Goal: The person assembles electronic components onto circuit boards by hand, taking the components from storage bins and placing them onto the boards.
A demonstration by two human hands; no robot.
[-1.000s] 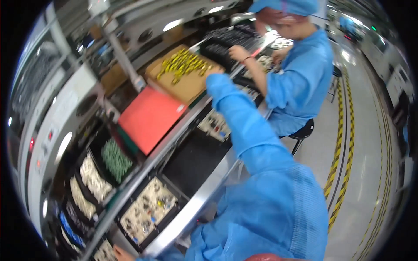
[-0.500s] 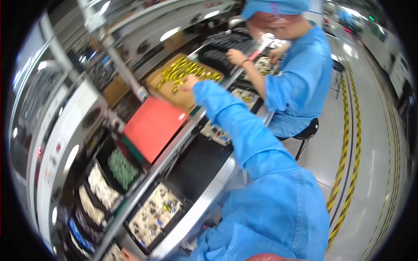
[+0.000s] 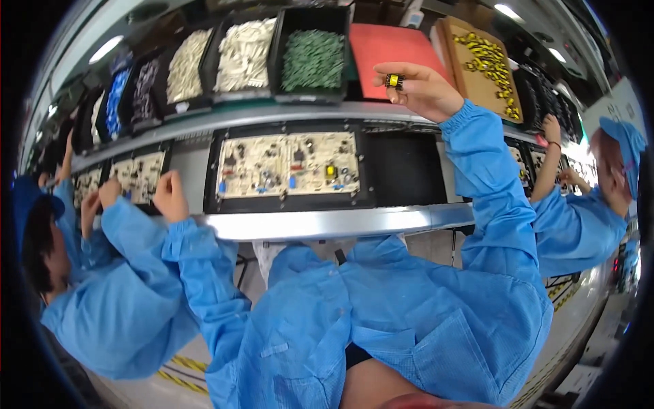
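— What are our hands doing?
— Our right hand (image 3: 424,88) pinches a yellow-and-black component (image 3: 394,81) beyond the black tray (image 3: 296,202), to its right.
— And our left hand (image 3: 170,198)?
— Just left of the tray, pressed together; we cannot tell whether it holds anything.
— What else do we see?
— Two circuit boards (image 3: 320,153) in the tray, green parts (image 3: 313,61) beyond it, and a cardboard box (image 3: 477,94) farther right.

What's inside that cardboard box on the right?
Loose yellow-and-black pieces lie in the cardboard box, with some bare cardboard showing. Whatever is under the heaped pieces is covered. The right hand holds a similar part.
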